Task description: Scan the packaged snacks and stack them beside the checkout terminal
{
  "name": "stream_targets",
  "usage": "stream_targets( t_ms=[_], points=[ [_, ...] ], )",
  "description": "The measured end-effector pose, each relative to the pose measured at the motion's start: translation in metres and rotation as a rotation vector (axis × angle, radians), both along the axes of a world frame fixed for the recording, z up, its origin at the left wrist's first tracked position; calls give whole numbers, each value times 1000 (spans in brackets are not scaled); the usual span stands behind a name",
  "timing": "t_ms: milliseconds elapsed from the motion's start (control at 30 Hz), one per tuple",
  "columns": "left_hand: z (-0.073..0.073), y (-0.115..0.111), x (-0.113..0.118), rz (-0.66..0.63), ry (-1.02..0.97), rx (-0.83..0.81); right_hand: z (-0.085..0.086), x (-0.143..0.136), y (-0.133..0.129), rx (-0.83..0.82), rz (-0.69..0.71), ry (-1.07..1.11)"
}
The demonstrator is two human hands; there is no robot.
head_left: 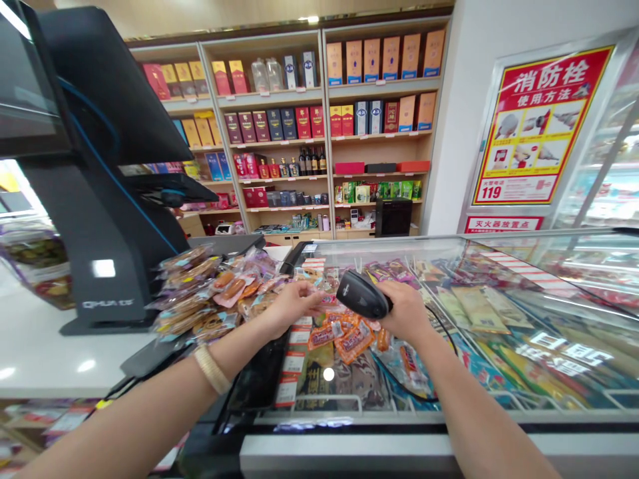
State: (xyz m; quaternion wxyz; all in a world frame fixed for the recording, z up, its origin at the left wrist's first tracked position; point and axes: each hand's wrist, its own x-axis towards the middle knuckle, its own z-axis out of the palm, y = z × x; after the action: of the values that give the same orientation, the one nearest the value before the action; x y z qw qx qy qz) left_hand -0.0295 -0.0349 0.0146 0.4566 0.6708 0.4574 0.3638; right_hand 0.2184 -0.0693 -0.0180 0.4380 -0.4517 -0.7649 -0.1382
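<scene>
My right hand [403, 307] is wrapped round the handle of a black barcode scanner [363, 295], whose head points left over the glass top of a freezer. Just left of the scanner, my left hand [294, 303] has its thumb and fingertips pinched on a small pink packet [327, 301]. Several orange snack packets [355, 338] lie on the glass below both hands. A pile of clear-wrapped snacks [194, 293] rises beside my left hand, on the counter side. The scanner's black cable [414, 398] curls over the glass beneath my right wrist.
A dark register stand [114, 233] with a screen rises from the white counter [30, 362] at left, near a jar [37, 259]. The chest freezer's front edge [399, 447] runs below my arms. Shelves [279, 100] of boxes and bottles line the back; a red poster [544, 126] hangs at right.
</scene>
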Motion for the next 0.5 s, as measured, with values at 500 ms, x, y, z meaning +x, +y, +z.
stream_targets(
  t_ms=[500],
  points=[
    [18,36,-75,435,1372,806,2,2,0,-6,-20,-21]
  ],
)
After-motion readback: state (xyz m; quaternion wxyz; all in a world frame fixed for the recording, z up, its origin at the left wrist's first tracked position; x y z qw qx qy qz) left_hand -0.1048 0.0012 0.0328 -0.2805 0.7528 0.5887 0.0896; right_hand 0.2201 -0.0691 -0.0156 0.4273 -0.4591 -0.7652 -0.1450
